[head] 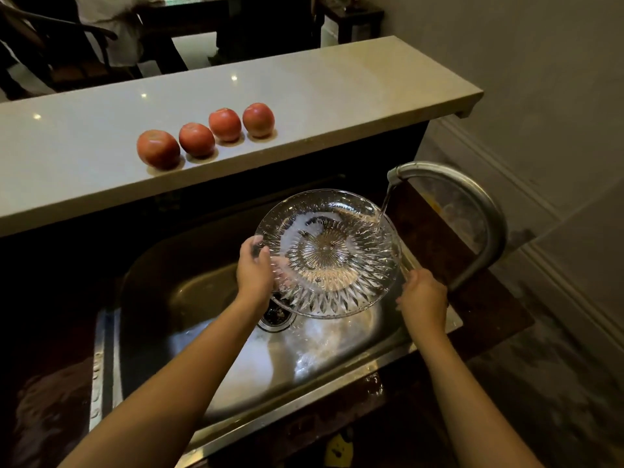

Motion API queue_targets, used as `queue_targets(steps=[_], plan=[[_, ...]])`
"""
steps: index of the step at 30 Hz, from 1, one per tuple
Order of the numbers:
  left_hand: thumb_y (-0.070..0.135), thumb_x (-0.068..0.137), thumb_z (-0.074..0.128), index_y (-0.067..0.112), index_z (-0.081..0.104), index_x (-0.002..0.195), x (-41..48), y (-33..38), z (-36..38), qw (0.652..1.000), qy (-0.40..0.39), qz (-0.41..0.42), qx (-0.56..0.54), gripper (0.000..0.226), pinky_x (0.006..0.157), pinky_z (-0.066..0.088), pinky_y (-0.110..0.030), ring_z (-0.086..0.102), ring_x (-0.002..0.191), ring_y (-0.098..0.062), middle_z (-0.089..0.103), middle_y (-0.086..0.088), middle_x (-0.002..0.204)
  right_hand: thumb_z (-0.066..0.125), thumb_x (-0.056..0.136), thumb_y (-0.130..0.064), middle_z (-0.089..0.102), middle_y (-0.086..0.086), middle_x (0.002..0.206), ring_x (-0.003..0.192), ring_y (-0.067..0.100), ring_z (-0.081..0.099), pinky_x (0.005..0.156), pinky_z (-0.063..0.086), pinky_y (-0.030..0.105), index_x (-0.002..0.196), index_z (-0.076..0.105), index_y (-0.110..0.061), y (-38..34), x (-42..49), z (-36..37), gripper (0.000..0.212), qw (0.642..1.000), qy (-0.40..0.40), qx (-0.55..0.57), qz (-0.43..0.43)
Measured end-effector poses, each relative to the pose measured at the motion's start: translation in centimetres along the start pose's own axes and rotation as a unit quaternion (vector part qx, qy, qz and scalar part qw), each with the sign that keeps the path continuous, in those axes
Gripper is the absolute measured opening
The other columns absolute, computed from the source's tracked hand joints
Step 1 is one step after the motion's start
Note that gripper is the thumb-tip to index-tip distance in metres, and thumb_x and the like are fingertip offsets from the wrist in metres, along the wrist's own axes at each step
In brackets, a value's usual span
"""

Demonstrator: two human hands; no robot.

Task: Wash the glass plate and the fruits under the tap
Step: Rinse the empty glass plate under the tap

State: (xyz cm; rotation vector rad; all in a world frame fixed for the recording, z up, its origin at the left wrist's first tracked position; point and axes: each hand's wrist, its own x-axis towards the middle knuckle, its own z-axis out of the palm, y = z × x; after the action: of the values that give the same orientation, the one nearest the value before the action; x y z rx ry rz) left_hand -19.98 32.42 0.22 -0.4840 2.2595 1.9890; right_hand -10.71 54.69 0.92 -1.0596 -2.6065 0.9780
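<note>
- My left hand [255,271] grips the glass plate [329,255] at its left rim, thumb on top; my right hand [423,295] curls round its right edge.
- The plate is held tilted above the sink [236,376].
- Water [385,207] from the tap [486,211] strikes its far right rim.
- Four red fruits [197,139] line the counter [304,89] beyond.

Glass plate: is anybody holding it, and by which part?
Yes. The left hand grips the glass plate by its left rim, thumb on top; the right hand seems to hold the lower right rim.
</note>
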Motion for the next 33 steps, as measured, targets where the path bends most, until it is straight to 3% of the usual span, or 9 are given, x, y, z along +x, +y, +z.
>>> queue_targets(steps=[4, 7, 10, 13, 15, 17, 22, 27, 33], plan=[[0.018, 0.099, 0.038, 0.023, 0.042, 0.13, 0.5, -0.5, 0.3, 0.999, -0.031, 0.007, -0.002, 0.031, 0.062, 0.049, -0.037, 0.058, 0.092, -0.036, 0.049, -0.018, 0.129, 0.03, 0.097, -0.04, 0.065, 0.007, 0.081, 0.071, 0.023, 0.063, 0.055, 0.043, 0.026, 0.108, 0.057, -0.008, -1.8, -1.4, -0.9, 0.043, 0.992, 0.035, 0.101, -0.073], [0.02, 0.098, 0.04, 0.019, 0.043, 0.129, 0.6, -0.3, 0.9, 0.998, -0.052, 0.025, 0.003, 0.031, 0.071, 0.052, -0.037, 0.059, 0.096, -0.029, 0.051, -0.014, 0.127, 0.03, 0.099, -0.04, 0.067, 0.01, 0.087, 0.052, 0.014, 0.057, 0.04, 0.039, 0.019, 0.119, 0.052, -0.005, -3.0, -0.4, -0.8, 0.045, 0.973, -0.053, 0.217, 0.054], [0.025, 0.096, 0.044, 0.018, 0.032, 0.141, 0.7, 0.8, 2.2, 0.989, -0.056, 0.084, 0.108, 0.046, 0.058, 0.051, -0.029, 0.06, 0.074, -0.02, 0.059, -0.004, 0.1, 0.027, 0.102, -0.03, 0.067, 0.01, 0.071, 0.029, 0.007, 0.045, 0.031, 0.034, 0.013, 0.112, 0.052, 0.002, -3.2, 0.5, -1.0, 0.042, 0.932, -0.074, 0.333, 0.124], [0.036, 0.097, 0.039, 0.026, 0.01, 0.149, 1.4, 1.0, 3.7, 0.85, -0.044, 0.25, 0.462, 0.061, 0.1, 0.042, -0.044, 0.046, 0.122, -0.035, 0.037, -0.016, 0.141, 0.027, 0.102, -0.03, 0.064, 0.001, 0.052, 0.028, 0.005, 0.043, 0.032, 0.036, 0.015, 0.103, 0.054, -0.002, -2.9, 0.6, -1.0, 0.039, 0.933, -0.022, 0.351, 0.074], [0.054, 0.095, 0.023, 0.028, 0.004, 0.149, 1.2, 1.0, 4.7, 0.778, -0.085, 0.279, 0.556, 0.063, 0.117, 0.005, -0.045, 0.002, 0.145, -0.034, -0.002, -0.016, 0.157, 0.027, 0.101, -0.032, 0.064, -0.001, 0.047, 0.028, 0.005, 0.044, 0.033, 0.037, 0.016, 0.098, 0.055, -0.005, -2.9, 1.3, -1.2, 0.039, 0.935, 0.001, 0.348, 0.067], [0.059, 0.093, 0.014, 0.027, -0.002, 0.148, -0.1, 0.7, 6.1, 0.752, -0.159, 0.31, 0.56, 0.066, 0.116, -0.01, -0.043, -0.014, 0.145, -0.024, -0.013, -0.006, 0.157, 0.027, 0.101, -0.034, 0.064, 0.002, 0.048, 0.028, 0.006, 0.045, 0.033, 0.037, 0.016, 0.097, 0.057, -0.005, -3.2, 2.0, -1.5, 0.041, 0.942, 0.005, 0.328, 0.072], [0.044, 0.099, 0.017, 0.025, 0.003, 0.149, -3.0, 1.9, 12.1, 0.727, -0.29, 0.386, 0.489, 0.056, 0.116, -0.011, -0.039, -0.008, 0.146, -0.014, -0.004, 0.003, 0.159, 0.027, 0.1, -0.038, 0.069, 0.016, 0.09, 0.079, 0.026, 0.066, 0.072, 0.054, 0.04, 0.095, 0.064, -0.006, -3.8, 2.1, -0.9, 0.049, 0.955, -0.019, 0.284, 0.081], [0.046, 0.098, 0.016, 0.028, 0.005, 0.149, 1.2, 4.7, 13.8, 0.718, -0.291, 0.426, 0.467, 0.055, 0.117, -0.006, -0.039, -0.004, 0.145, -0.01, 0.002, 0.005, 0.159, 0.025, 0.1, -0.04, 0.066, 0.005, 0.06, 0.04, 0.008, 0.054, 0.044, 0.042, 0.022, 0.091, 0.061, -0.008, -4.2, 2.4, -1.0, 0.05, 0.952, -0.013, 0.294, 0.079], [0.047, 0.098, 0.015, 0.025, 0.006, 0.149, 6.3, 3.3, 9.0, 0.741, -0.244, 0.359, 0.512, 0.056, 0.116, -0.005, -0.038, 0.0, 0.146, -0.014, 0.002, 0.004, 0.159, 0.022, 0.099, -0.042, 0.066, 0.007, 0.054, 0.051, 0.02, 0.06, 0.062, 0.051, 0.034, 0.079, 0.055, -0.019, -4.5, 3.7, -1.7, 0.045, 0.955, 0.057, 0.286, 0.061]])
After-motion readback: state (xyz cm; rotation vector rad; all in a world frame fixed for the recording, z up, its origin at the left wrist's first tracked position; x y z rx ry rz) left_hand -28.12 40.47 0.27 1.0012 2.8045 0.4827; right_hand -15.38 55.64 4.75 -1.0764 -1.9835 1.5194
